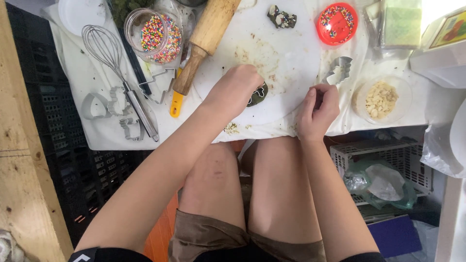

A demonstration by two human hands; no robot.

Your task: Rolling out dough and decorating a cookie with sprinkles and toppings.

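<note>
The left hand [236, 90] lies knuckles-up on the round white board [286, 53], fingers curled down onto a small dark dough piece [258, 95] that peeks out at its 3 o'clock side; whether the fingers pinch it or only press it cannot be told. The right hand [318, 107] sits at the board's 4 o'clock edge, fingertips drawn together, with nothing plainly seen between them.

Containers: at 11 o'clock from the left hand stands a clear jar [154, 35] holding many-coloured sprinkles. At 1 o'clock from the right hand a red lid [337, 23] holds more sprinkles. Just at the right hand's 3 o'clock a clear bowl [381, 99] holds pale nut pieces.

A rolling pin [206, 41] lies slanted across the board's 9 o'clock rim. A whisk [114, 65] and several metal cutters [116, 109] lie to the far left on the white cloth [77, 77]. One more cutter [339, 70] rests at 12 o'clock of the right hand. A decorated dark piece [281, 18] sits at the board's top.
</note>
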